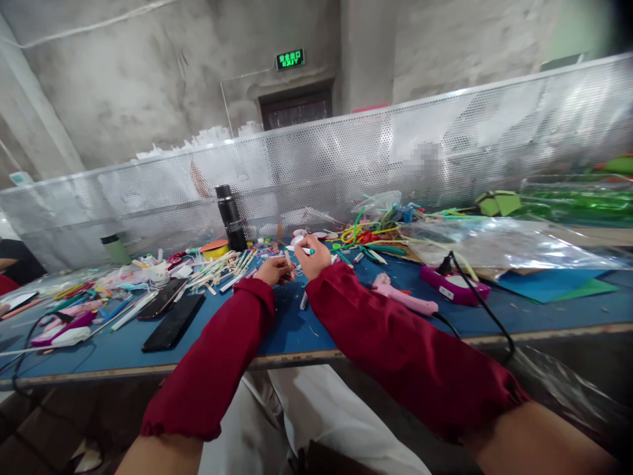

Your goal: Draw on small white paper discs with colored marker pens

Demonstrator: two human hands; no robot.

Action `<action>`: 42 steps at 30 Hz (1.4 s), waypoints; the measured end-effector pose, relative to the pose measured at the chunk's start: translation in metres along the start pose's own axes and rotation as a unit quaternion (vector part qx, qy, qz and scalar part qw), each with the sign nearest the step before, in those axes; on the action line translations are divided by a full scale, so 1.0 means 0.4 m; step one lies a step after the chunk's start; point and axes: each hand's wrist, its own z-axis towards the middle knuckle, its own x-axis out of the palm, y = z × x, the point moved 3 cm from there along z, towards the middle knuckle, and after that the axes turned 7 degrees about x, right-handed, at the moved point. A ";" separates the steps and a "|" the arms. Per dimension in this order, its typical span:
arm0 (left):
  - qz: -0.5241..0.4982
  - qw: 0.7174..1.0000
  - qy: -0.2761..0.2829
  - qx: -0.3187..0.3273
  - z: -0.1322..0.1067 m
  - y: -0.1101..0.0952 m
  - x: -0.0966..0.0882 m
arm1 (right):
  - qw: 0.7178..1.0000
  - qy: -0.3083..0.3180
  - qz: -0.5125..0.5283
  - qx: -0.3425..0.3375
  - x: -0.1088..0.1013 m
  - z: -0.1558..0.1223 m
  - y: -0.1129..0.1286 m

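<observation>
Item: right hand [314, 258], closed on a white marker [309, 251] with a teal end; the marker lies across the fingers, above the blue table [287, 323].

Item: left hand [275, 270], fingertips pinched together on what looks like a small wooden strip [287, 256], just beside the marker; the exact contact is too small to tell.

Handling, by judgement: the strip wants a firm pinch near its end, fingers clear of the face being worked; the marker wants a light, steady grip, wrists low over the table so that both hands can brace. Whether tip meets wood cannot be told.

Surroundings: pile of sticks [220, 270] left of the hands; two phones, one [173, 323] nearer the edge, one [162, 300] behind it; yellow tape roll [215, 249]; pink glue gun [405, 298] right of the hands, its cord running toward the table edge; purple power strip [455, 289] beyond, with a plug in it and a red light showing.

Writing: lit green sign [290, 60] on the wall, "安全出口" over "EXIT". Black bottle [231, 218], pale lettering, illegible. Power strip, white label, illegible. No brand can be read.
</observation>
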 end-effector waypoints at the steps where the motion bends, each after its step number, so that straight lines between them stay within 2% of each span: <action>1: -0.002 1.000 0.002 0.000 0.000 -0.001 0.000 | 1.000 0.003 -0.002 -0.003 0.001 0.000 0.000; 8: -0.028 1.000 0.006 0.009 -0.005 -0.008 0.005 | 1.000 -0.009 0.000 0.000 0.001 0.002 -0.003; 23: 0.006 1.000 0.009 -0.001 -0.009 -0.011 0.005 | 1.000 -0.002 -0.005 -0.009 -0.001 0.001 0.001; 42: -0.024 1.000 0.000 0.002 -0.005 -0.008 0.002 | 1.000 -0.006 -0.016 0.000 -0.004 0.004 0.001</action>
